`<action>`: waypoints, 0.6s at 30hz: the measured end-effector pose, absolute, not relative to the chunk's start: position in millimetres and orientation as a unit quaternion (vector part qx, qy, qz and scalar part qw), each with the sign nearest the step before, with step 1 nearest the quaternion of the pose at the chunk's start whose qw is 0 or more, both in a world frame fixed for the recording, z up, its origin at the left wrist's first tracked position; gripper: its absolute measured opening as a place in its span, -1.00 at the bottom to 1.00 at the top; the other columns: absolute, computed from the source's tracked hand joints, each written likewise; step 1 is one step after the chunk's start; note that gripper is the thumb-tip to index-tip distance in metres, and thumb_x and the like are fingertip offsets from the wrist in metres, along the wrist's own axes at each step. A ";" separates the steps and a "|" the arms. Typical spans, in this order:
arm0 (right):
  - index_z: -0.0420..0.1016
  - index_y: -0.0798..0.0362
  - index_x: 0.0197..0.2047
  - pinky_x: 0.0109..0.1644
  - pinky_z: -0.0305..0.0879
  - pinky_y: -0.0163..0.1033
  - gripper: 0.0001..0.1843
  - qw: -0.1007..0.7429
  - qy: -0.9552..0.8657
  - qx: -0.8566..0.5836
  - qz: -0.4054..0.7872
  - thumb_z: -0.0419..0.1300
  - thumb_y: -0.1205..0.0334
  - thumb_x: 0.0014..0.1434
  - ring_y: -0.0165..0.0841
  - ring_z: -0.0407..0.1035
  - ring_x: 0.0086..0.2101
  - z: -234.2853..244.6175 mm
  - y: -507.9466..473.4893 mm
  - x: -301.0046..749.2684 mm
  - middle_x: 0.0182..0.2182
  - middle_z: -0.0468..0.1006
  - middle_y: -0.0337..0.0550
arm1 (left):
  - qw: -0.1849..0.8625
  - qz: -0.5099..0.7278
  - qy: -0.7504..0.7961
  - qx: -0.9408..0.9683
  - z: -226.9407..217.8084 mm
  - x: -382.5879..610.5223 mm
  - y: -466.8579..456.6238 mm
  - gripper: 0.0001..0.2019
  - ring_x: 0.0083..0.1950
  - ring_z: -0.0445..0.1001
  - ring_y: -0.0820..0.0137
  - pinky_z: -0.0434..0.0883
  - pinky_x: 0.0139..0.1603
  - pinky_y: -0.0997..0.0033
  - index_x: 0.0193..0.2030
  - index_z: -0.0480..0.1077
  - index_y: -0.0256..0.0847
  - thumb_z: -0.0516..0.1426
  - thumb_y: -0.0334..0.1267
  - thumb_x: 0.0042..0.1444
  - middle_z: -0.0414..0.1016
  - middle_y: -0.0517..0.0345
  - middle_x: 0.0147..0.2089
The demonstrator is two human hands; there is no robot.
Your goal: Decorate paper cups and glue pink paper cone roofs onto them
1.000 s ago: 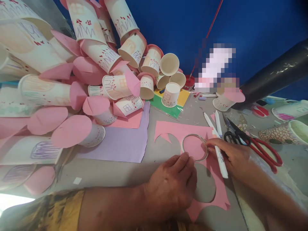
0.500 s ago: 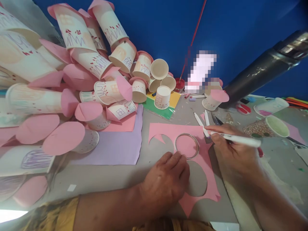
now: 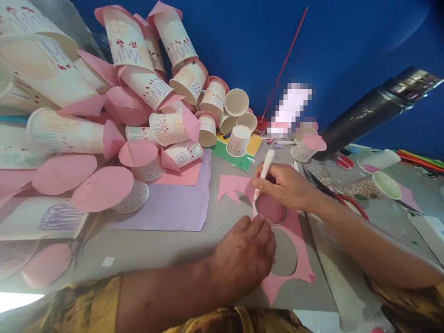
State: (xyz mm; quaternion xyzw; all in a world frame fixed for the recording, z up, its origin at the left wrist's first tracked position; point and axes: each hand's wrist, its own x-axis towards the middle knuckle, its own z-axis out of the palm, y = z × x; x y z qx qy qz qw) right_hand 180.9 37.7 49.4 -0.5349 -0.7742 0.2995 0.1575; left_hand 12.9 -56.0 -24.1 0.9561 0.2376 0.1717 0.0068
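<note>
Head view: on the left side of the grey desk [image 3: 163,252] is a big heap of paper cups [image 3: 69,134] with pink paper tops. Next comes a purple sheet [image 3: 173,208], flat, with a bumpy right edge. Then the left hand [image 3: 244,252], its fingers curled in. Its fingertips touch the near left rim of a round ring [image 3: 279,224]; I cannot tell if they pinch it or just press. The ring lies flat on a pink sheet [image 3: 304,247], between that sheet's far edge and its big round hole. A white pen [image 3: 265,170] stands steeply over the ring's far left rim. Its tip points down and a bit left, and its top leans right, away from the person. The right hand [image 3: 289,187] is closed around the pen, thumb and fingers gripping it low down. Past the right wrist are scissors [image 3: 357,206] with red handles, partly hidden, and a patterned cup [image 3: 366,187] on its side.
</note>
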 end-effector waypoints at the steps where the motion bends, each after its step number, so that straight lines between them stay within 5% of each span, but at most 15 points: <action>1: 0.51 0.04 -0.33 -0.29 0.24 -0.28 -0.69 0.148 -0.780 -0.529 0.299 0.18 0.00 0.32 -0.34 0.45 -0.40 47.7 40.6 179.0 -0.43 0.64 -0.22 | 0.010 0.171 0.239 0.956 -23.7 13.0 -56.0 -0.62 0.12 0.49 0.03 0.41 0.05 0.10 0.03 0.48 -0.47 0.17 -0.12 0.32 0.57 -0.26 0.07; 11: 0.49 0.04 -0.35 -0.28 0.16 -0.27 -0.71 0.027 -0.816 -0.511 0.271 0.16 0.07 0.35 -0.34 0.42 -0.40 43.1 47.7 168.5 -0.44 0.60 -0.21 | 0.041 0.158 0.244 0.956 -18.0 13.2 -54.3 -0.64 0.02 0.48 0.08 0.40 -0.09 0.13 -0.04 0.49 -0.43 0.17 -0.07 0.32 0.56 -0.16 -0.05; 18: 0.49 0.02 -0.29 -0.28 0.14 -0.26 -0.79 0.058 -0.823 -0.518 0.225 0.17 0.10 0.32 -0.30 0.43 -0.39 31.0 54.7 179.9 -0.44 0.60 -0.19 | 0.067 0.123 0.254 0.957 -12.7 12.9 -57.6 -0.56 0.12 0.46 0.02 0.40 -0.06 0.12 0.00 0.49 -0.43 0.17 0.01 0.30 0.56 -0.19 0.03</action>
